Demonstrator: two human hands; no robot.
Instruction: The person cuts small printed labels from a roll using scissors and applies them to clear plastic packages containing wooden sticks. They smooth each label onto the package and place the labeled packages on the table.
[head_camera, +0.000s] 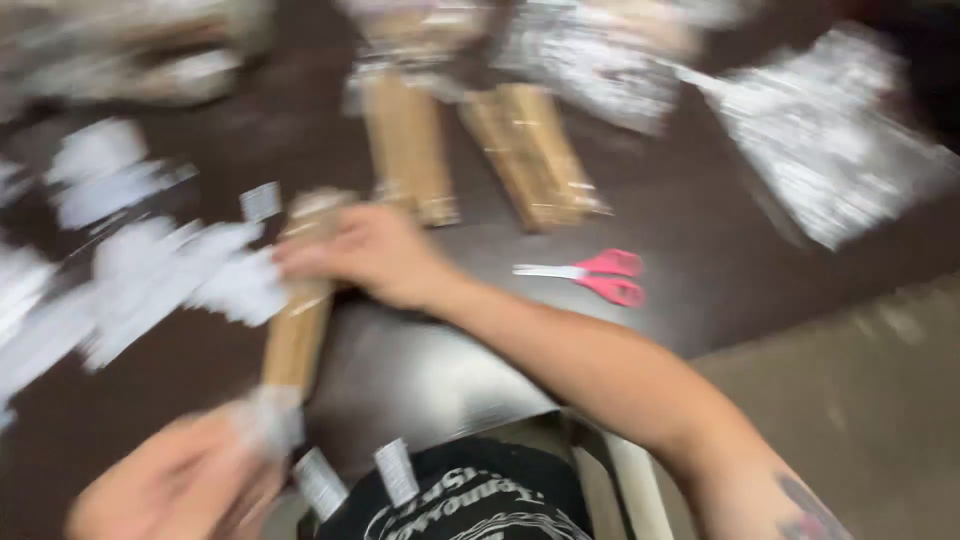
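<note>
Both hands on a tan stick bundle (298, 325), near edge of dark tabletop (420, 370).
Left hand (175, 485) gripping its clear-wrapped near end; right hand (375, 255) clasped over far end. Two like bundles (470, 150) mid-table; red scissors (590, 273) right; white label strips (320, 482) at near edge. Blurred.

A small packing workshop: bundles of wooden sticks (525, 150) in clear wrap, shiny plastic bags (830, 140), white paper scraps (170, 270) and red-handled scissors (600, 275) crowd a dark table (700, 250).
</note>
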